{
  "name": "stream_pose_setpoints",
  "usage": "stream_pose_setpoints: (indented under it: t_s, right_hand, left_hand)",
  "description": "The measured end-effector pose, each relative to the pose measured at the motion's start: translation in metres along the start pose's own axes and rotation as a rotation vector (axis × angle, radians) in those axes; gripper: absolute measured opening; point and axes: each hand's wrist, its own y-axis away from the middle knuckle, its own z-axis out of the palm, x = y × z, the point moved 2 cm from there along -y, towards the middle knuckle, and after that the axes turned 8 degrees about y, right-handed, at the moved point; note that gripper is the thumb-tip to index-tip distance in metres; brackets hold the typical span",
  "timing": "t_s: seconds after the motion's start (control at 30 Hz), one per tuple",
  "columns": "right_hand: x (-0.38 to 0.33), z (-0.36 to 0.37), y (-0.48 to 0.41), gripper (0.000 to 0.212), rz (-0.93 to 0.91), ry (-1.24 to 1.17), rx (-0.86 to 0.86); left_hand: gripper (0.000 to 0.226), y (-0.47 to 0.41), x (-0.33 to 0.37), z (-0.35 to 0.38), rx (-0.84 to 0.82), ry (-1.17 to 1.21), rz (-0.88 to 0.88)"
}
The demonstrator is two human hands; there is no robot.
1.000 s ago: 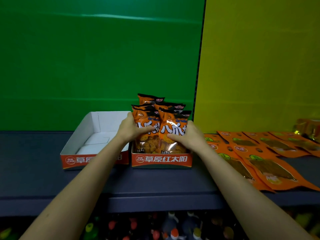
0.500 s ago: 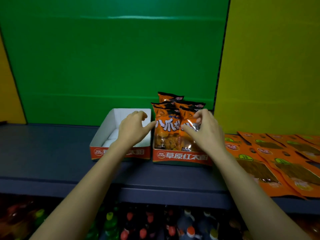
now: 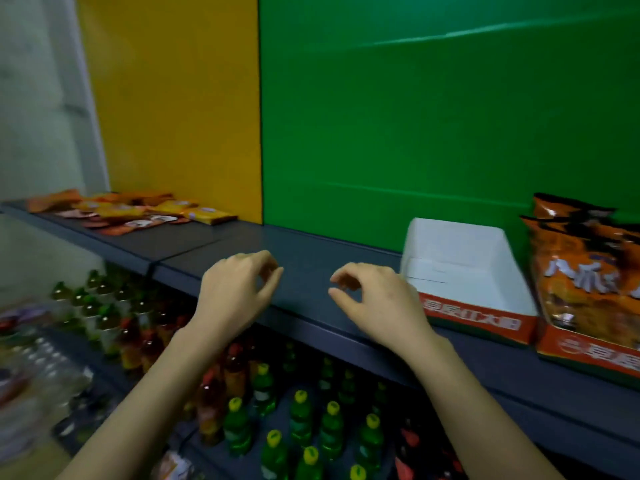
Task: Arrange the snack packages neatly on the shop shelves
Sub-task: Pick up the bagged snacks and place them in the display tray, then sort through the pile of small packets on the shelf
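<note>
Hovering over the shelf (image 3: pixel 304 251), left hand (image 3: pixel 235 296) and right hand (image 3: pixel 381 303) hang loosely curled, empty

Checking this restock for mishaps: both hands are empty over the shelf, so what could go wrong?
The tall orange snack bags stand above their low tray and might tip forward onto the bottles below. The right hand is close to the empty box, which sits near the shelf edge; a sweep could nudge it off.
</note>
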Motion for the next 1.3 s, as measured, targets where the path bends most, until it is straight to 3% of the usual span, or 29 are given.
stream_pose_setpoints:
  t_s: [0.37, 0.67, 0.97, 1.3]
  right_hand:
    - [-0.191, 0.128, -0.107, 0.023, -0.063, -0.137, -0.059]
    - [-0.278, 0.205, -0.205, 0.021, -0.041, -0.159, -0.134]
    - [-0.309, 0.29, -0.318, 0.019, 0.017, -0.1, -0.142]
    - [-0.275, 0.326, -0.417, 0.024, 0.26, 0.085, -0.153]
  left_hand:
    - [0.024, 0.027, -0.238, -0.091, -0.048, -0.202, -0.15]
    - [0.024, 0.004, -0.373, -0.109, -0.024, -0.197, -0.249]
    - [0.024, -0.064, -0.504, -0.075, -0.046, -0.138, -0.297]
    - [0.021, -0.175, -0.594, -0.02, -0.076, 0.041, -0.208]
